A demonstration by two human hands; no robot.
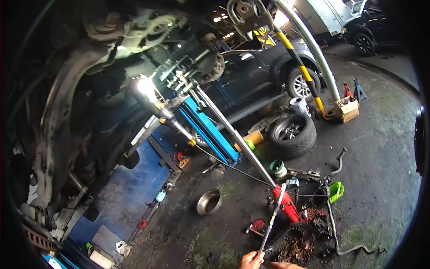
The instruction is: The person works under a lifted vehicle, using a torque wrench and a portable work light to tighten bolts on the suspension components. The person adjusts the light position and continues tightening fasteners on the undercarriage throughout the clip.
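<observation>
At the lower edge my left hand (251, 260) is closed around the lower end of a long silver metal bar (272, 217), which slants up and to the right. The bar's far end lies in front of a red cylinder-shaped jack base (287, 205). From that base a long shiny pole (251, 156) rises to the left, to metal fittings under a raised vehicle. Just right of my left hand, only a strip of my right hand (286, 266) shows. Its fingers are mostly cut off by the frame.
A lit work lamp (147, 89) hangs under the vehicle's underbody, beside a blue lift post (210, 130). On the floor are a metal bowl (209, 202), a wheel (293, 135), a hammer (255, 231), a bent bar (358, 249) and a green bucket (278, 168). A dark car (251, 80) stands behind.
</observation>
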